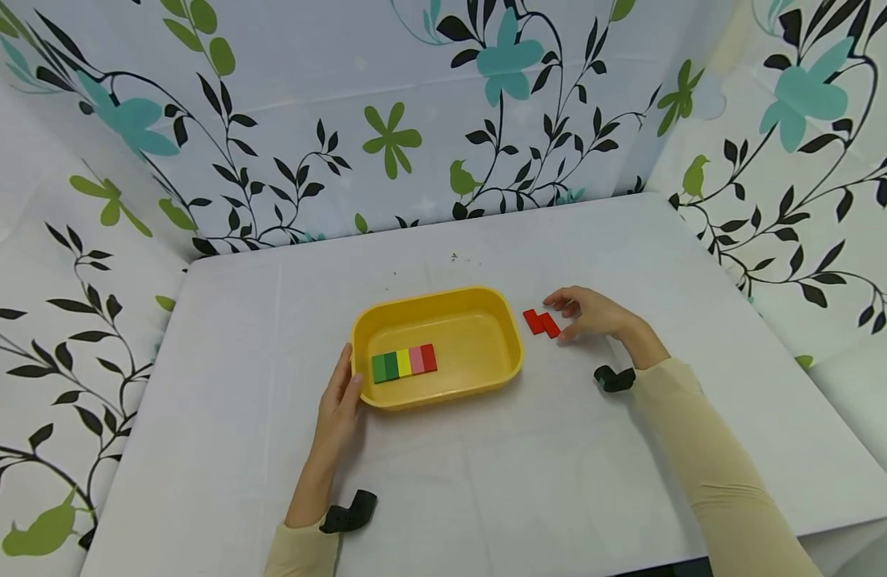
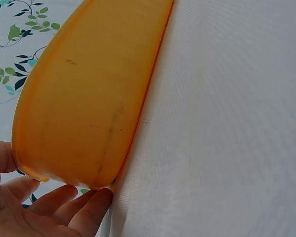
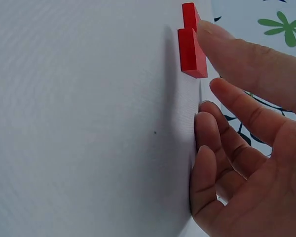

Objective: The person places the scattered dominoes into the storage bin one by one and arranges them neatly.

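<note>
A yellow tray sits on the white table, and a row of flat coloured blocks lies inside it at the left: light green, dark green, yellow, pink and red. My left hand holds the tray's left end, its thumb at the rim and its fingertips against the outer wall. To the right of the tray, two red blocks lie touching and slightly offset. Beside them is my right hand, thumb and fingers apart; its thumb tip is at the blocks in the right wrist view, but contact is unclear.
White table cloth spreads around the tray, with small specks behind it. Patterned curtains hang at the back and sides. A black wrist device is on each forearm. A dark object shows at the bottom edge.
</note>
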Available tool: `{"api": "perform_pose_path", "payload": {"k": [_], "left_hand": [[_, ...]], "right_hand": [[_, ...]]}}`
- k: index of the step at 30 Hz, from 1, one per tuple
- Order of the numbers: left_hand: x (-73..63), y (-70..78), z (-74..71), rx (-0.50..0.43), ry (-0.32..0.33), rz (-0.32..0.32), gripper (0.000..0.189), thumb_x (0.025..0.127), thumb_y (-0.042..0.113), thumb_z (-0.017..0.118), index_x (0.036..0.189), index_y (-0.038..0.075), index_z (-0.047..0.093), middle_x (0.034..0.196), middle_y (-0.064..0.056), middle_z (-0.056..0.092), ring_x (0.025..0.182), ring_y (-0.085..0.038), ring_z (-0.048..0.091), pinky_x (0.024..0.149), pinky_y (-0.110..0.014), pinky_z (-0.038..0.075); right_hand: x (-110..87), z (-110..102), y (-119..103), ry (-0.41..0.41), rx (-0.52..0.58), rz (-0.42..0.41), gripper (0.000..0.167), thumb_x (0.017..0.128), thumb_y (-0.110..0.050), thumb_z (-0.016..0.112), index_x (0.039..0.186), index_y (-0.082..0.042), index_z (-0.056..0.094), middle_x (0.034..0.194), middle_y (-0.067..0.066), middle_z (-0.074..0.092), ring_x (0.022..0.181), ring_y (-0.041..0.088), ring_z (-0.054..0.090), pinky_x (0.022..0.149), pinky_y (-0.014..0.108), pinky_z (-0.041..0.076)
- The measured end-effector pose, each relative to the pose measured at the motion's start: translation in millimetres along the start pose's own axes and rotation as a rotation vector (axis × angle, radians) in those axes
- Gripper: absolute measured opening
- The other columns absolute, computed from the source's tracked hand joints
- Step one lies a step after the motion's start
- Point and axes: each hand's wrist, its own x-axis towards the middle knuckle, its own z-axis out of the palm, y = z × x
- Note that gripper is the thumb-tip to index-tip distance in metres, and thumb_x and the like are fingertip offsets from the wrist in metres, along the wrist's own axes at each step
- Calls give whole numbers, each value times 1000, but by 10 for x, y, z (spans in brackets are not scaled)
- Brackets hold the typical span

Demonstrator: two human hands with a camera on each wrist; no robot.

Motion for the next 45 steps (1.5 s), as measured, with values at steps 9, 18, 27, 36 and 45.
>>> {"api": "perform_pose_path", "payload": {"k": [9,18,27,36,45], "left_hand": [[2,5,5,8,7,1,55,107,30,37,158,27,16,164,9,16,151,-11,16,118,-28,26],[-17,13,5,-18,-15,-4,55,107,28,36,158,30,14,164,10,14,150,-10,16,117,-27,27],[-23,13,5,-23,-17,5,55,107,28,36,158,29,14,164,10,14,151,-11,15,116,-26,27],[-14,8,5,-31,-24,6,55,108,27,35,158,29,13,164,9,13,151,-11,15,116,-27,27],[-13,8,-2,-35,-29,14,55,108,27,35,158,28,12,164,8,13,151,-12,15,116,-28,27]], "right_hand": [[32,66,18,42,-46,2,56,76,-6,80,128,-6,58,127,17,51,113,33,47,101,47,49],[19,104,3,68,-70,-12,48,78,-4,78,123,-6,62,122,18,54,112,34,49,102,49,48],[1,105,-23,84,-72,-6,44,78,-4,77,121,-6,64,117,16,56,109,34,51,98,46,50],[-35,46,-37,121,-25,23,46,79,-7,79,122,-3,62,109,15,61,97,27,55,81,25,51],[-84,12,-192,245,23,31,46,84,-8,75,127,-4,59,107,18,63,91,26,56,73,22,51]]}}
